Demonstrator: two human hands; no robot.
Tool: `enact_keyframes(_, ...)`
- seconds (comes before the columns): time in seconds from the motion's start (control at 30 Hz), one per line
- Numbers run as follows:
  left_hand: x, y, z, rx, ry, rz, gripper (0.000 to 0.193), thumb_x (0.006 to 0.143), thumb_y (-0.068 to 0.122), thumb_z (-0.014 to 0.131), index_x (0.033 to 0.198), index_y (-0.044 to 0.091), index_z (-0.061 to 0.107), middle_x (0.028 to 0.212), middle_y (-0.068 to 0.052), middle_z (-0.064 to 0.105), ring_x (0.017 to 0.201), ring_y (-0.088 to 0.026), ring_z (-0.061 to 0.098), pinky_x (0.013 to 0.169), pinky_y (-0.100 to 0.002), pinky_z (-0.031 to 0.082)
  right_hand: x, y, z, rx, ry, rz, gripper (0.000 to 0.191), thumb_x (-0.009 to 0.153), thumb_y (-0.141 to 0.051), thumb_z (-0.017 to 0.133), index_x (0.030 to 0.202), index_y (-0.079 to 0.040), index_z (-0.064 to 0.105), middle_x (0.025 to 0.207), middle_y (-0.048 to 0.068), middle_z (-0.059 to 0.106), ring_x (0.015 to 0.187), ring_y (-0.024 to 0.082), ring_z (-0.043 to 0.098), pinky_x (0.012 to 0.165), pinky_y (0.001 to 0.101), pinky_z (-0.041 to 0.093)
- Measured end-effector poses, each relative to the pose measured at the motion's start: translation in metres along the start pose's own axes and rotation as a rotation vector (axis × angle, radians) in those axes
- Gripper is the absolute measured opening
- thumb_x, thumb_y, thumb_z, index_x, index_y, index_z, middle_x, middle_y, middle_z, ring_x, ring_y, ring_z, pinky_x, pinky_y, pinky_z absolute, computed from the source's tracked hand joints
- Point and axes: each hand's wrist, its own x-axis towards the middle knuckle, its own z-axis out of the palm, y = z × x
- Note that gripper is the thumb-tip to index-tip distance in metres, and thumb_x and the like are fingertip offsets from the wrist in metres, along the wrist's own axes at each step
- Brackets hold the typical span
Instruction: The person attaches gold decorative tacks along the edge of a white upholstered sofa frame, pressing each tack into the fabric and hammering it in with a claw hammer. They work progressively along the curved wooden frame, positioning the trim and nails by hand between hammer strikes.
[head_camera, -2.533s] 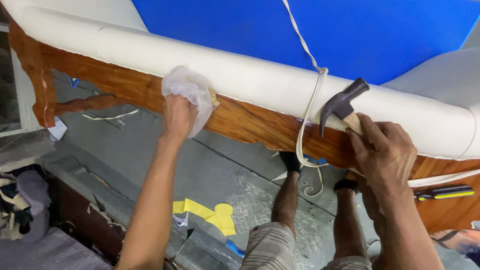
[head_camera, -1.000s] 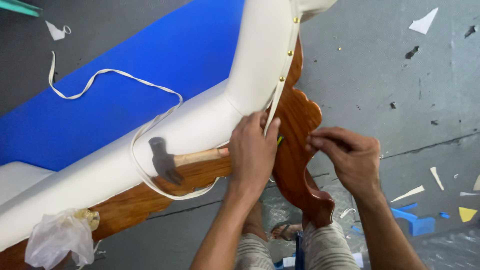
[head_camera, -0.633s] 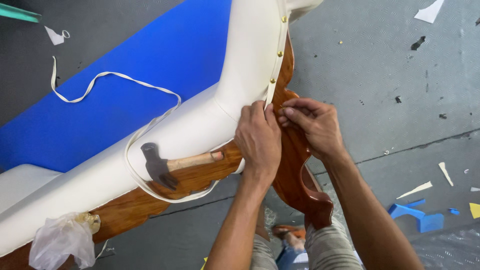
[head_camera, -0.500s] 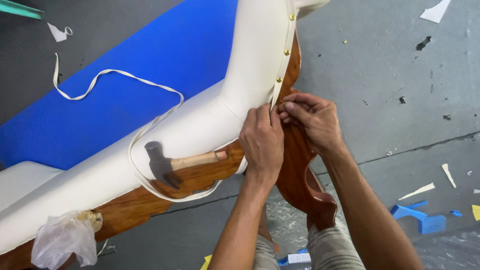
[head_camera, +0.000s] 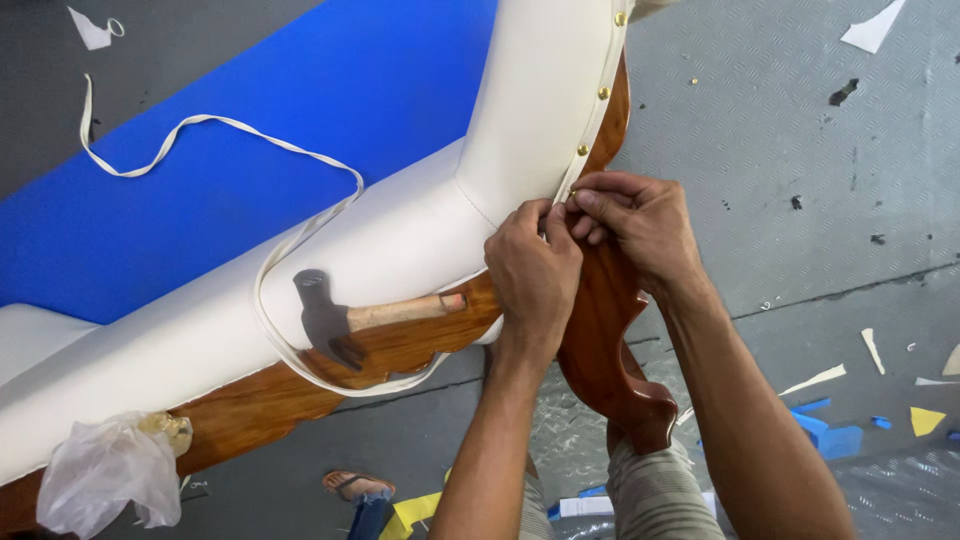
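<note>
My left hand and my right hand meet at the corner of a piece of furniture with white padding. Their fingertips pinch a narrow white trim strip against the carved wooden frame. Just above my fingers, a row of brass tacks holds the strip along the padding's edge. The loose end of the strip loops away over the blue fabric. A hammer with a wooden handle lies on the wooden rail, left of my left hand.
A crumpled clear plastic bag sits on the rail at the lower left. The grey floor holds white, yellow and blue scraps. My feet, one in a sandal, show below the frame.
The view moved from the long rail to the frame's corner. My right hand let go of the hammer, which now lies on the rail. Both hands came together on the trim strip.
</note>
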Motion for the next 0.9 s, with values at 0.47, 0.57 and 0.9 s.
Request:
enact_keyframes(0.47, 0.0009, -0.0039, 0.0016, -0.017, -0.002, 0.01, 0.011, 0.094, 0.005, 0.065, 0.091, -0.002, 0.072, 0.084, -0.018, 0.075, 0.077, -0.035, 0.073, 0.072, -0.044, 0.056, 0.0012, 0.0045, -0.0002, 0.018, -0.005, 0.004, 0.018, 0.096, -0.003, 0.071, 0.111, 0.005, 0.074, 0.087, 0.01, 0.077, 0.069, 0.008, 0.07, 0.063, 0.0204, 0.057)
enact_keyframes(0.57, 0.0011, -0.0043, 0.0015, -0.015, -0.016, -0.007, 0.01, 0.095, 0.005, 0.064, 0.092, -0.002, 0.072, 0.085, -0.018, 0.074, 0.078, -0.035, 0.073, 0.073, -0.045, 0.056, 0.0008, 0.0045, 0.0014, 0.005, -0.007, -0.024, 0.018, 0.096, -0.003, 0.071, 0.111, 0.006, 0.074, 0.087, 0.01, 0.077, 0.069, 0.009, 0.07, 0.062, 0.0203, 0.058)
enact_keyframes(0.9, -0.0007, -0.0048, 0.001, 0.003, -0.059, -0.015, 0.013, 0.096, 0.003, 0.063, 0.102, -0.003, 0.073, 0.09, -0.019, 0.074, 0.08, -0.034, 0.073, 0.074, -0.044, 0.057, 0.0013, 0.0001, 0.0069, -0.111, 0.048, -0.05, 0.017, 0.094, -0.003, 0.073, 0.108, 0.004, 0.075, 0.084, 0.011, 0.078, 0.066, 0.011, 0.073, 0.061, 0.0227, 0.061)
